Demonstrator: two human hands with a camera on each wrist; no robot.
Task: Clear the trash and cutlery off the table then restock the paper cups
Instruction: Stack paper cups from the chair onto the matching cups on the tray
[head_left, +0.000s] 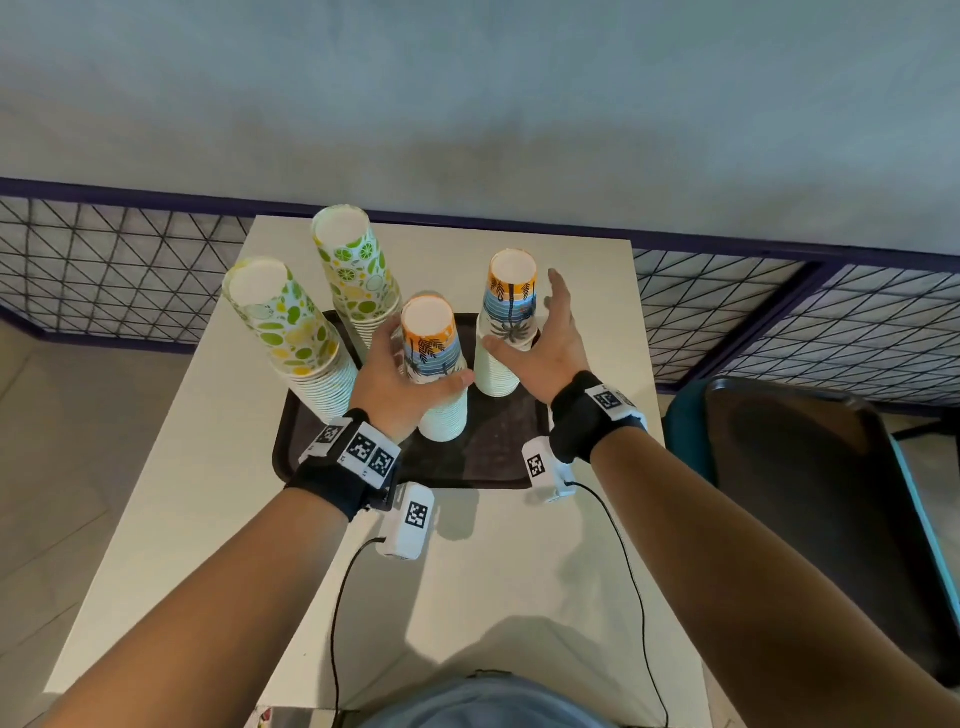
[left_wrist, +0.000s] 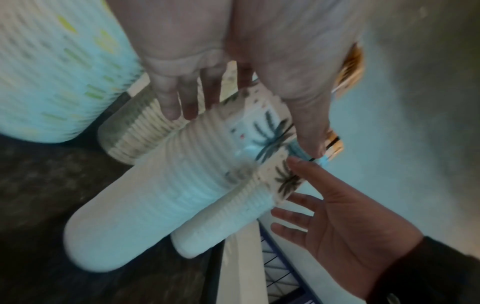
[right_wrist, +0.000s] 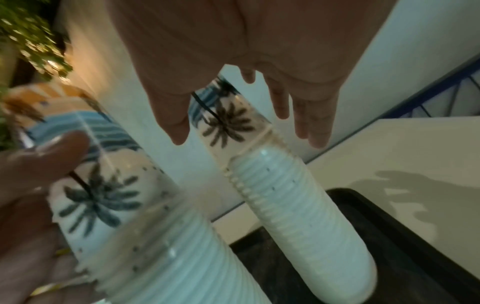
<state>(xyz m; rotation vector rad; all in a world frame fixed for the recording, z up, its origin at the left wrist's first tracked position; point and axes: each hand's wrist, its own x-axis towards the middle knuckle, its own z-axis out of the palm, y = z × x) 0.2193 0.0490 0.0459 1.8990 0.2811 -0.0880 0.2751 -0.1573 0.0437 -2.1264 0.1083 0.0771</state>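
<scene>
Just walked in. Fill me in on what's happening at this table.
A person stands at a small white table with four upside-down stacks of paper cups on a dark tray. Their left hand is wrapped around the nearer palm-tree stack. The right hand is open beside the farther palm-tree stack, not gripping it. Two lime-print stacks stand to the left, untouched. No trash or cutlery shows on the table.

- Two stacks of lime-print cups: near stack (head_left: 291, 332), far stack (head_left: 358, 270)
- Two stacks of palm-print cups: near one (head_left: 434, 364), far one (head_left: 506, 322)
- One dark tray (head_left: 498, 447)
- One table (head_left: 519, 561)
- One chair (head_left: 810, 499)
</scene>
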